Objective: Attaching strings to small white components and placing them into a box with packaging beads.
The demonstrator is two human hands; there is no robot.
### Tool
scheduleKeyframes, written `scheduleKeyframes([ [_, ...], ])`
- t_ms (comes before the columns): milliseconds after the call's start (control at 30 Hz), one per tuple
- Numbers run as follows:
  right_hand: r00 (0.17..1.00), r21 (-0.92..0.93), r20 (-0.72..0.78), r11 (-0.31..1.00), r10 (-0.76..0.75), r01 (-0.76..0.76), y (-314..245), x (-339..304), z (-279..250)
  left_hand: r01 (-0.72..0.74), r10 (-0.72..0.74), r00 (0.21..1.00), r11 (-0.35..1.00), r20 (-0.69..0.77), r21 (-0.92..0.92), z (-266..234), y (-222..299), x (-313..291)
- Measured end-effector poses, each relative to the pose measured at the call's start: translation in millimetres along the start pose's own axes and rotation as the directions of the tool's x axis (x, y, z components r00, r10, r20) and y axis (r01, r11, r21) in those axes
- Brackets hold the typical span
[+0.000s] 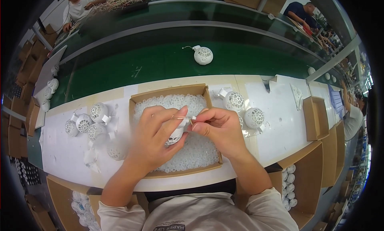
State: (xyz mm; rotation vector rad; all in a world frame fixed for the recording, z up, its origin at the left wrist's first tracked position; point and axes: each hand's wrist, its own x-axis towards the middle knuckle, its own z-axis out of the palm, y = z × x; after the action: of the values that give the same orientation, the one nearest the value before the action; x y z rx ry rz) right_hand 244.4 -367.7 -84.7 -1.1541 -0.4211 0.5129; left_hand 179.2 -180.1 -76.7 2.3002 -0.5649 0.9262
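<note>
Above an open cardboard box (170, 92), my left hand (152, 137) is closed around a white openwork ball (175, 137). Thin pale wires stretch from the ball's neck across the left fingertips. My right hand (220, 129) pinches a small white piece (193, 118) at the end of these wires, close to the ball's neck. Whether the piece is a connector or a ring is too small to tell. Beneath both hands, the box holds a heap of small clear plastic rings (188, 157).
Several similar balls lie left (98, 112) and right (254, 118) of the box. Another ball (203, 56) sits on the green conveyor belt (160, 63). A small carton (316, 118) stands at right. Cartons of balls flank me below the table edge. Other people work beyond the belt.
</note>
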Motion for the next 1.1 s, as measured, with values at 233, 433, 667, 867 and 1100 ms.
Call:
scheduleKeyframes([
  [233,0.994,0.158,-0.059,0.984,0.091,-0.081,-6,-1,2,-0.082,0.084,0.995,0.996,0.048,-0.039,0,4,0],
  [433,0.999,0.112,0.003,0.993,0.033,-0.033,-4,-4,2,-0.061,0.068,0.992,0.996,0.107,-0.065,-1,6,1],
  [667,0.997,0.052,0.044,0.997,-0.065,0.063,-4,-2,1,0.120,-0.094,0.983,0.978,0.156,-0.171,-5,10,-2],
  [867,0.743,-0.568,0.255,0.526,-0.619,0.633,-6,4,0,0.344,-0.233,0.920,0.865,0.315,-0.365,-11,16,-2],
  [1100,0.663,-0.527,0.419,0.429,-0.620,0.734,-3,11,-16,0.493,-0.310,0.845,0.768,0.436,-0.409,-15,24,-2],
])
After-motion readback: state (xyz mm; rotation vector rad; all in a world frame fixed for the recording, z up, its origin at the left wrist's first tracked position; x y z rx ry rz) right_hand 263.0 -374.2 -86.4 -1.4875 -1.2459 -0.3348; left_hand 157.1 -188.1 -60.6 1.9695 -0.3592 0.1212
